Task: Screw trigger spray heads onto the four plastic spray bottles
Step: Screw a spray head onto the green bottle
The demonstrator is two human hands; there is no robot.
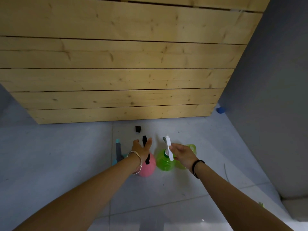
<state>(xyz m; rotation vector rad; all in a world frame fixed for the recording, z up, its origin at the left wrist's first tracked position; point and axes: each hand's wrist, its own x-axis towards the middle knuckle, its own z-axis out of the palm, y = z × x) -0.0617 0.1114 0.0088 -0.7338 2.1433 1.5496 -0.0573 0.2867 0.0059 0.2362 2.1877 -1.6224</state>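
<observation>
**Floor** (66, 164): four spray bottles in a row, toward 6 o'clock of the view.

1. **Teal bottle** (114, 162): grey trigger head (118, 152) fitted. Looks done.
2. **Pink bottle** (147, 170), at its 3 o'clock: opaque, with black trigger head (144, 140) on top. Left hand (141, 148) is above it, fingers spread straight either side of the head, not gripping.
3. **Green bottle** (162, 162): ribbed and translucent, with white trigger head (168, 145) at the neck. Right hand (183, 153) pinches it, thumb against its side. Tightening is probably unfinished.
4. **Yellow-green bottle** (191, 146), at 3 o'clock: mostly hidden behind the right hand, no head visible. Likely still to do.
</observation>
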